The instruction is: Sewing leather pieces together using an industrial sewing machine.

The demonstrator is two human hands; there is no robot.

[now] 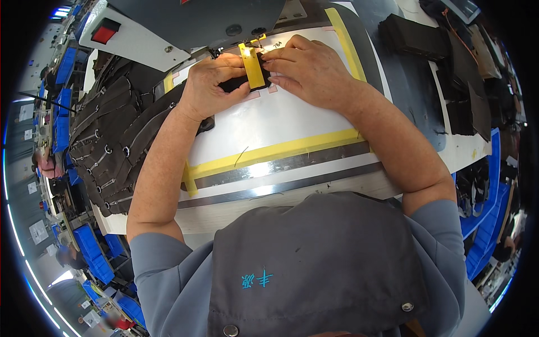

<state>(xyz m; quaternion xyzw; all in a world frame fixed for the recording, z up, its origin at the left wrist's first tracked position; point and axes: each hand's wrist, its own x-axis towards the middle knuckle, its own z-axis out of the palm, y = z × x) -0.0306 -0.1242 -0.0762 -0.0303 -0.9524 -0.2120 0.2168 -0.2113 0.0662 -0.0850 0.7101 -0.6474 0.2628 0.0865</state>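
A black fabric strip [232, 85] lies on the white work plate [269, 115], under the sewing machine's head [196, 22]. My left hand [216, 84] has its thumb and fingers closed about the strip, left of a yellow plate [252, 67]. That plate covers part of the strip below the needle area, where a small lamp shines. On the other side, my right hand [309, 70] lies with its fingers stretched out, tips touching the strip's right edge. What is under the fingertips is hidden.
Dark straps with metal buckles [109, 146] are heaped at the left. Stacked black pieces [415, 36] lie at the right rear. Yellow tape [275, 153] borders the plate, with loose threads near it. A blue bin [485, 213] stands at the right, below the table.
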